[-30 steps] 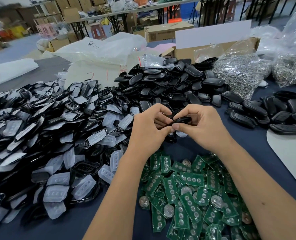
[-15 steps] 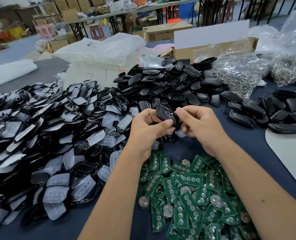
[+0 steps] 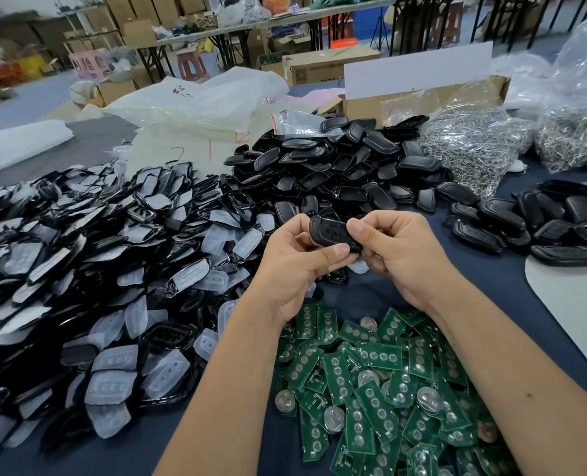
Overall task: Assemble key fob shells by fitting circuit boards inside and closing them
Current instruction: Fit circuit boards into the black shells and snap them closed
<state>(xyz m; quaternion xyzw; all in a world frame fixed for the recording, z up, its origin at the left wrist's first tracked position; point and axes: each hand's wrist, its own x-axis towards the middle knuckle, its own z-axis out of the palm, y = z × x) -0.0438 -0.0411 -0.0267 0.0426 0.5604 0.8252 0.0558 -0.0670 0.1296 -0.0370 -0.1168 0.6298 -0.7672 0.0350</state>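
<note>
A black key fob (image 3: pixel 330 231) is held above the table between both hands, its button face turned up toward me. My left hand (image 3: pixel 295 266) grips its left end, thumb pressed along the lower edge. My right hand (image 3: pixel 398 255) pinches its right end with thumb and fingers. Below my wrists lies a heap of green circuit boards (image 3: pixel 381 389) with round coin cells. A pile of black shell halves (image 3: pixel 336 170) lies behind my hands. To the left spreads a large pile of shell fronts with translucent button pads (image 3: pixel 96 269).
Closed black fobs (image 3: pixel 542 221) lie at the right by a white mat (image 3: pixel 580 300). Bags of metal rings (image 3: pixel 474 142) and a cardboard box (image 3: pixel 405 97) stand at the back right, plastic bags (image 3: pixel 196 104) at the back. The blue table cloth (image 3: pixel 422 207) shows between piles.
The fob was edge-on and squeezed between both hands a second ago. It has since been turned so its button face shows, and raised slightly.
</note>
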